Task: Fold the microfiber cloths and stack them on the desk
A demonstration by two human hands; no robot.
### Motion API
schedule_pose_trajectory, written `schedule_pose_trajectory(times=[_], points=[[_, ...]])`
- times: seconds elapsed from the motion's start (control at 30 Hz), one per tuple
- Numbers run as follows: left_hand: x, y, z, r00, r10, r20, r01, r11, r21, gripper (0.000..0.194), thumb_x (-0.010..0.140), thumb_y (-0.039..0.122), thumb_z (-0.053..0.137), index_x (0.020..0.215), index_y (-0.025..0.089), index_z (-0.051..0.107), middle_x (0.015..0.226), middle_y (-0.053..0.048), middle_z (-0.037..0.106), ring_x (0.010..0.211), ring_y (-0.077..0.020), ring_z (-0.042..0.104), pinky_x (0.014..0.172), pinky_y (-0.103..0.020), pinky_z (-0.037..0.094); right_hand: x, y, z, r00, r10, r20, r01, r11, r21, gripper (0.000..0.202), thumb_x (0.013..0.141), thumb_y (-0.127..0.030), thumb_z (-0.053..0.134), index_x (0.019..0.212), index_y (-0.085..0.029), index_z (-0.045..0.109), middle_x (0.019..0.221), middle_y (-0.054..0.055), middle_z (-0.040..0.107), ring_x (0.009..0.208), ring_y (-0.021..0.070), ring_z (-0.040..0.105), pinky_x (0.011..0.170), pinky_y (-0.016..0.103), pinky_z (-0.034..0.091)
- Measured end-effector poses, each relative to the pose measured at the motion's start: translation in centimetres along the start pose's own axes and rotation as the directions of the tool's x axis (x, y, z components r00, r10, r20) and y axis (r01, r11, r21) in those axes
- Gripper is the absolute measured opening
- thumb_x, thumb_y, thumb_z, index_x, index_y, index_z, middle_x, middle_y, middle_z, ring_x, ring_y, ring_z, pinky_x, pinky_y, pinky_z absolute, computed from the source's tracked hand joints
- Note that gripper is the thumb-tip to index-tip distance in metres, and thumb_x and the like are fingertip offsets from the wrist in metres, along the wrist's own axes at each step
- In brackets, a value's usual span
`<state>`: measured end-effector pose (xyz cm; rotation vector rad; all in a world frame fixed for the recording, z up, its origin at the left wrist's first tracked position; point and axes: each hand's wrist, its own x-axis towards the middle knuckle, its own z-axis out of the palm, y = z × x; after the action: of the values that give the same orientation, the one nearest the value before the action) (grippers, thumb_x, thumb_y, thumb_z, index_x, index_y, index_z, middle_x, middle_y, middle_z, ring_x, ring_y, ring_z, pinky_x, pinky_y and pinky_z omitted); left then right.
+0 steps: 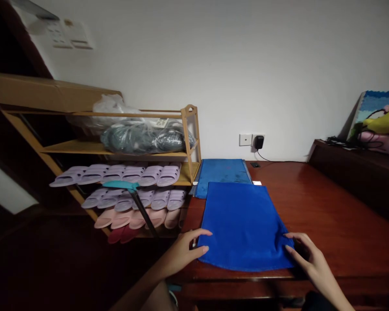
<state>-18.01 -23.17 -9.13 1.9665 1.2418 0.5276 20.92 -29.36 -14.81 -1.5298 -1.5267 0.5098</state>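
A royal-blue cloth (240, 226) lies spread on the red-brown wooden table (337, 211), its near edge close to the table's front edge. At the cloth's left near corner is my left hand (186, 252), thumb and fingers apart, fingertips resting on the fabric. My right hand (307, 252) touches the right edge, thumb and forefinger also apart, with small creases in the fabric beside the fingertips. The other fingers of both hands are mostly hidden. Beyond it, partly covered, sits a flat stack of duller blue cloths (223, 172).
Left of the table stands a wooden rack (190, 129) with rows of lilac slippers (167, 174) and pink slippers (105, 217). A plastic-wrapped bundle (142, 136) lies on its upper shelf. A black plug adapter (258, 141) trails a cable. A raised ledge (350, 168) borders the right.
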Motion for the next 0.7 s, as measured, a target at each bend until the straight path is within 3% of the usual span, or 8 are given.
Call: schedule_pose_trajectory(times=[0.13,0.23,0.33,0.5,0.7], points=[[-1.1,0.2,0.1,0.997,0.009,-0.072,-0.005,0.998,0.057,0.036,0.080,0.028,0.057,0.116,0.031,0.064,0.114,-0.002,0.064,0.108,-0.0236,0.054,0.099,-0.038,0.036,-0.7,0.5,-0.2,0.997,0.057,0.046,-0.056,0.998,-0.017,0.047,0.079,-0.049,0.060,0.120,-0.025,0.058,0.120,0.006,0.061,0.113,0.0246,0.056,0.097,0.034,0.046],[-1.4,0.6,0.1,0.993,0.072,-0.096,-0.072,0.997,0.007,0.035,0.078,0.021,0.056,0.110,0.029,0.066,0.106,-0.002,0.065,0.102,-0.0213,0.056,0.096,-0.034,0.039,-1.3,1.1,-0.3,0.993,0.062,0.103,-0.058,0.997,-0.042,0.051,0.082,-0.047,0.058,0.129,-0.028,0.050,0.128,0.006,0.057,0.117,0.0239,0.053,0.102,0.037,0.042],[-1.3,1.1,0.1,0.990,0.115,-0.076,-0.120,0.991,-0.065,0.034,0.075,0.019,0.059,0.106,0.027,0.068,0.106,-0.002,0.064,0.100,-0.0199,0.057,0.093,-0.031,0.040,-1.2,1.2,-0.4,0.992,-0.004,0.125,0.013,0.997,-0.072,0.048,0.081,-0.047,0.059,0.126,-0.028,0.054,0.127,0.006,0.058,0.118,0.0249,0.053,0.104,0.039,0.040],[-0.6,1.5,0.5,0.997,0.034,-0.065,-0.040,0.995,-0.088,0.035,0.071,0.018,0.060,0.104,0.026,0.067,0.098,0.000,0.063,0.090,-0.0180,0.057,0.084,-0.027,0.042,-0.2,0.6,-0.5,0.985,-0.047,0.166,0.059,0.996,-0.069,0.040,0.081,-0.046,0.060,0.118,-0.030,0.061,0.120,0.003,0.062,0.113,0.0228,0.057,0.098,0.034,0.044],[0.5,1.2,0.4,0.991,0.065,-0.115,-0.083,0.983,-0.165,0.021,0.076,0.021,0.058,0.094,0.022,0.069,0.093,-0.001,0.063,0.085,-0.0176,0.055,0.080,-0.026,0.040,0.6,0.0,-0.6,0.998,-0.036,0.060,0.035,0.999,0.008,0.035,0.082,-0.048,0.058,0.106,-0.025,0.066,0.108,0.005,0.066,0.101,0.0206,0.061,0.090,0.025,0.048]])
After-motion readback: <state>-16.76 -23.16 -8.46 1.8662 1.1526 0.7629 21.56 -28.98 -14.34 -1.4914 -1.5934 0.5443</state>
